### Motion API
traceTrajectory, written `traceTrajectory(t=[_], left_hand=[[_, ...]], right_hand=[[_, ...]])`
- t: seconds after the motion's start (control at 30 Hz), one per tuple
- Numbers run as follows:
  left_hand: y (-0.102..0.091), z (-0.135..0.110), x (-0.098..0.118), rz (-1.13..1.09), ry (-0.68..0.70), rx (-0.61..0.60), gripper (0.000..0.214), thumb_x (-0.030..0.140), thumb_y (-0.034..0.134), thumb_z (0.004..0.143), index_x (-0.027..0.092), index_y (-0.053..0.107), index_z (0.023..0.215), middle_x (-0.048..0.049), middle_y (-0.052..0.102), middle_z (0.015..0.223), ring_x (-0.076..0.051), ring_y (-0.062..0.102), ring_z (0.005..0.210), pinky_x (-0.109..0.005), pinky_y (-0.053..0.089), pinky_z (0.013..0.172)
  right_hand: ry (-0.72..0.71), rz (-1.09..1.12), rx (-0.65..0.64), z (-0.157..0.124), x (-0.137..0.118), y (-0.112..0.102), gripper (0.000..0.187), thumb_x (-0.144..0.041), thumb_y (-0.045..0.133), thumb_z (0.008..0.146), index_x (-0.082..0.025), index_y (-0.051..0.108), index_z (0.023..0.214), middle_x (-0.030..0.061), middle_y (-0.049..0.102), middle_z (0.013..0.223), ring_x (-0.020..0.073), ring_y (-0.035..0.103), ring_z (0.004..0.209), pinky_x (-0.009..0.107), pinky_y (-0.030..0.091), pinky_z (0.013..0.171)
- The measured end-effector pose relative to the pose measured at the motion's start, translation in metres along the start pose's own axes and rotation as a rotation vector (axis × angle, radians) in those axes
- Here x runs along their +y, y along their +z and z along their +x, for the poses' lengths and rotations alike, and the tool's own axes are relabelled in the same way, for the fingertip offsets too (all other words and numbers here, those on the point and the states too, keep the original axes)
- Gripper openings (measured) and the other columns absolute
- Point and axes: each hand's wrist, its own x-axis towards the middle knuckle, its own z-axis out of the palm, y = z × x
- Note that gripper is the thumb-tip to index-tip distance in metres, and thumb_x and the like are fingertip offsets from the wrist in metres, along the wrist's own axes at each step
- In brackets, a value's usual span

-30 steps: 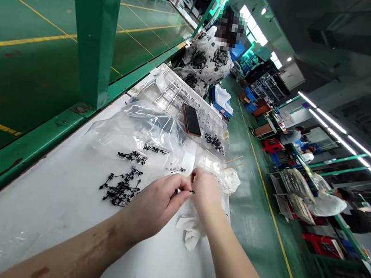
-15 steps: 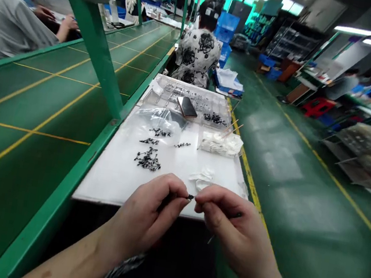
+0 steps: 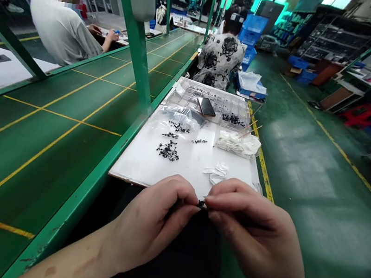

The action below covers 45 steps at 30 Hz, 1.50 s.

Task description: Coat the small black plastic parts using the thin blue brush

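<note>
A tiny black part [image 3: 201, 204] sits between the fingertips of both hands, just off the near edge of the white work board [image 3: 139, 164]. My left hand [image 3: 158, 219] is closed, thumb and forefinger pinching the part's left side. From the right, my right hand [image 3: 255, 234] also pinches at it, fingers closed; its fingertips cover some of the part, so its exact kind is unclear. Beyond the hands lie a crumpled white tissue [image 3: 218, 172], a pile of small branching black parts [image 3: 168, 150], and a short row of little pieces [image 3: 199, 141].
Farther back are a clear plastic bag [image 3: 189, 117], a phone [image 3: 206, 106] on a compartment tray [image 3: 186, 87], and a white cloth pad [image 3: 237, 142] with thin sticks. A green conveyor [image 3: 106, 107] with a post [image 3: 139, 52] runs left. Co-workers sit ahead and across the belt.
The view has swung left, so the board appears farther right. Both hands remain together at the black part, with the right fingertips now closer over it.
</note>
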Motion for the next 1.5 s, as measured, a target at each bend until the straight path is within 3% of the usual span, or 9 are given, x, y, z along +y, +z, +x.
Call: traceTrajectory(t=[0.53,0.67,0.8,0.93,1.03,1.1,1.2,1.33,1.5], left_hand=[[-0.011,0.019,-0.012,0.091,0.07,-0.019,0.016,0.007,0.053,0.101,0.023,0.053,0.103,0.0033,0.06,0.098,-0.005,0.057,0.092,-0.014,0.046,0.085],[-0.014,0.024,-0.012,0.131,0.111,-0.035,0.017,0.005,0.053,0.1,0.022,0.055,0.103,0.0019,0.061,0.1,-0.004,0.058,0.095,-0.013,0.047,0.085],[-0.014,0.033,-0.015,0.121,0.104,-0.004,0.012,0.01,0.055,0.1,0.022,0.058,0.101,0.0008,0.062,0.099,-0.007,0.059,0.095,-0.015,0.048,0.086],[-0.008,0.034,-0.033,-0.069,-0.293,0.143,0.01,0.032,0.06,0.101,0.022,0.063,0.098,-0.0012,0.063,0.098,-0.012,0.059,0.094,-0.021,0.048,0.085],[0.001,0.026,-0.062,-0.648,-0.749,0.311,0.025,0.045,0.07,0.093,0.023,0.061,0.1,0.0021,0.054,0.083,-0.008,0.046,0.067,-0.018,0.04,0.058],[0.008,0.019,-0.083,-0.952,-0.879,0.459,0.028,0.03,0.08,0.082,0.019,0.061,0.099,-0.0004,0.058,0.093,-0.007,0.048,0.069,-0.017,0.041,0.056],[0.013,0.012,-0.103,-1.033,-0.982,0.624,0.044,0.009,0.081,0.069,0.019,0.061,0.107,-0.0033,0.062,0.101,-0.011,0.06,0.08,-0.021,0.054,0.065],[0.014,0.015,-0.105,-0.999,-0.968,0.695,0.045,0.009,0.084,0.069,0.02,0.064,0.107,-0.0027,0.064,0.106,-0.012,0.064,0.091,-0.02,0.06,0.073],[0.016,0.03,-0.1,-1.01,-0.957,0.666,0.043,0.01,0.087,0.071,0.018,0.066,0.108,-0.0048,0.066,0.106,-0.014,0.067,0.093,-0.021,0.062,0.075]], right_hand=[[0.13,-0.044,-0.018,0.027,0.011,0.005,0.026,-0.019,0.071,0.095,-0.035,0.077,0.115,0.0022,0.069,0.102,0.0147,0.068,0.091,0.025,0.054,0.073],[0.046,-0.163,-0.071,0.031,0.008,-0.002,0.017,-0.016,0.07,0.093,-0.027,0.075,0.105,0.0017,0.069,0.097,0.012,0.066,0.079,0.023,0.05,0.064],[-0.067,-0.257,-0.029,0.032,0.012,-0.006,0.015,-0.01,0.072,0.086,-0.021,0.07,0.096,0.0002,0.067,0.091,0.0051,0.047,0.056,0.021,0.037,0.049],[0.082,-0.211,0.016,0.035,0.038,-0.01,0.004,-0.014,0.071,0.084,-0.017,0.071,0.085,0.002,0.067,0.084,0.0073,0.048,0.059,0.023,0.037,0.053],[0.486,-0.106,0.054,0.05,0.076,-0.028,0.011,-0.025,0.075,0.083,-0.015,0.073,0.082,0.0021,0.064,0.073,0.0083,0.047,0.058,0.023,0.037,0.053],[0.638,-0.077,0.127,0.072,0.103,-0.049,0.019,-0.031,0.074,0.086,-0.012,0.073,0.083,0.0005,0.058,0.064,0.0074,0.042,0.051,0.022,0.032,0.047],[0.678,-0.093,0.332,0.125,0.137,-0.091,0.025,-0.034,0.066,0.096,-0.011,0.067,0.087,-0.0052,0.045,0.054,0.0056,0.031,0.041,0.021,0.023,0.04],[0.685,-0.119,0.571,0.196,0.163,-0.138,0.03,-0.04,0.053,0.107,-0.012,0.061,0.1,-0.007,0.046,0.062,0.0036,0.027,0.042,0.018,0.026,0.041],[0.7,-0.171,0.529,0.187,0.159,-0.145,0.03,-0.039,0.057,0.104,-0.01,0.065,0.102,-0.0004,0.063,0.074,0.0034,0.029,0.041,0.021,0.025,0.04]])
